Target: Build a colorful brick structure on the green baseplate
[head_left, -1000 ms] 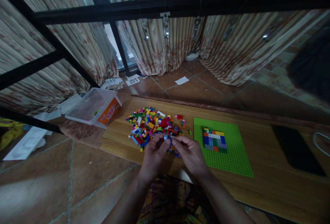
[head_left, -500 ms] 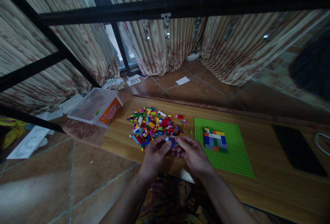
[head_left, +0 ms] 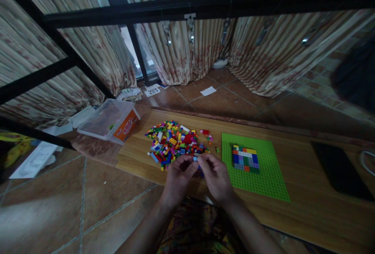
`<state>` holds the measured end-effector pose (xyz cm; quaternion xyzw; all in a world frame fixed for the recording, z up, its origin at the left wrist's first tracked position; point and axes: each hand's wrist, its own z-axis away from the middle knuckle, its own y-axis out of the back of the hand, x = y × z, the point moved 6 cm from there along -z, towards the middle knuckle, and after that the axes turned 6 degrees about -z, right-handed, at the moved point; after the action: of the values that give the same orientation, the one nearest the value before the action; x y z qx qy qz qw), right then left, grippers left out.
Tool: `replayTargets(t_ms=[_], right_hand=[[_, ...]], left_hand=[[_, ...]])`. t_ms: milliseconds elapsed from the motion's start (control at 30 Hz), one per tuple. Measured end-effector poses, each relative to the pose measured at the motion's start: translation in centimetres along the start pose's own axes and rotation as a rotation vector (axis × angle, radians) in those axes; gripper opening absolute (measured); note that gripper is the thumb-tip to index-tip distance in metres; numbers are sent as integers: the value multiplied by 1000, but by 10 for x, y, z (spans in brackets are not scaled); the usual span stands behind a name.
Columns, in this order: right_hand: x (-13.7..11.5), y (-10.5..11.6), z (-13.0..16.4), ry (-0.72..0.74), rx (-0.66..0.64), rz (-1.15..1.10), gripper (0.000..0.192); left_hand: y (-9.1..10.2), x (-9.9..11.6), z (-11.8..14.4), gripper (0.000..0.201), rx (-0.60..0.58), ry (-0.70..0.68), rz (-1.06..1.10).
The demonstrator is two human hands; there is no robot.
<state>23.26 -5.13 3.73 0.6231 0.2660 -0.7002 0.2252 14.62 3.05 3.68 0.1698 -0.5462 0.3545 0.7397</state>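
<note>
My left hand (head_left: 179, 176) and my right hand (head_left: 216, 174) meet fingertip to fingertip over the near edge of a pile of toy bricks (head_left: 172, 141). Between them is a small light blue brick (head_left: 195, 159), pinched by the left thumb and fingers. The right thumb and fingers are closed at the same brick, and the fingers hide most of it. To the right lies a green baseplate (head_left: 271, 176) bearing a flat square of multicoloured bricks (head_left: 246, 158) in blue, white, yellow, orange and grey.
A clear plastic box (head_left: 101, 123) with an orange label stands at the left end of the wooden board (head_left: 299, 215). A black phone-like slab (head_left: 341, 170) and a white cable (head_left: 363, 158) lie at the right. A black metal frame (head_left: 181, 8) crosses ahead, before striped curtains.
My hands have come together: the right fingertips moved left and the left ones slightly right, closing the gap at the light blue brick. The pile and baseplate are unchanged.
</note>
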Motion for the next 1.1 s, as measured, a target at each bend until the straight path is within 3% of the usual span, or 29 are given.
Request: replayTargets(t_ms=[267, 500, 600, 700, 833, 900, 1100], right_hand=[[8, 1, 4, 84, 88, 175, 37], [31, -6, 1, -212, 99, -375, 41], [30, -2, -12, -225, 73, -399, 44], [28, 11, -37, -174, 75, -155, 43], [14, 19, -72, 60, 24, 445, 31], [10, 15, -83, 109, -20, 670, 28], [7, 9, -87, 119, -128, 772, 27]], left_hand=[[0, -7, -1, 29, 8, 30, 45], [-1, -8, -7, 32, -28, 45, 154], [5, -10, -15, 32, -16, 47, 129], [14, -8, -28, 30, 45, -9, -2], [21, 0, -47, 18, 107, -180, -328], [21, 6, -52, 14, 140, -295, -511], [16, 11, -56, 25, 186, -439, -787]])
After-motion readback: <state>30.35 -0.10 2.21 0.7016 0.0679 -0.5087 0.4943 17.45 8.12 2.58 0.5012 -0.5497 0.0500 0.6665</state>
